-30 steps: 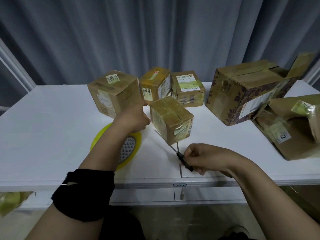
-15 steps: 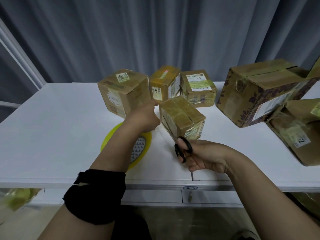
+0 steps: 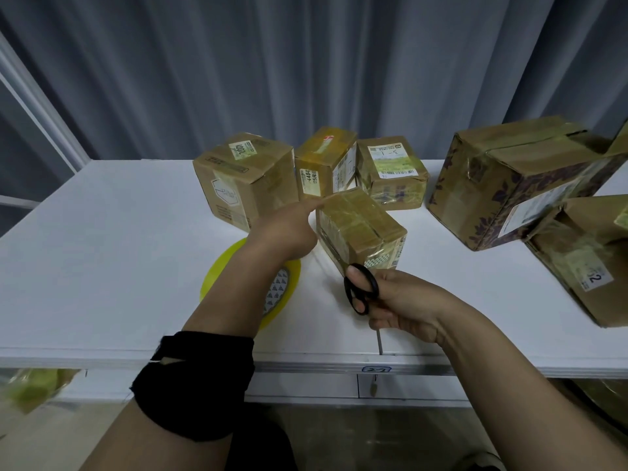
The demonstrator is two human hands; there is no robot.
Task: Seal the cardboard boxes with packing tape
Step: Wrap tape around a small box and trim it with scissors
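Right hand [image 3: 404,304] grips black scissors [image 3: 361,288] just in front of the small cardboard box [image 3: 360,226] on the desk [image 3: 119,232]. Left hand [image 3: 289,229] presses an index fingertip [image 3: 317,202] on its top corner, other fingers hidden. Probably light, stiff, tape-slick: steady by corners.

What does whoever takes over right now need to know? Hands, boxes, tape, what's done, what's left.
Left hand: index finger pressing the top corner of the front small box.
Right hand: grips black scissors, just in front of that box.
Tape roll: flat on the table, under the left forearm.
Done: front small box looks fully taped; three small boxes behind it look taped too.
Left: large box and far-right box look unsealed at the top. A tape strand to cut isn't clearly visible.
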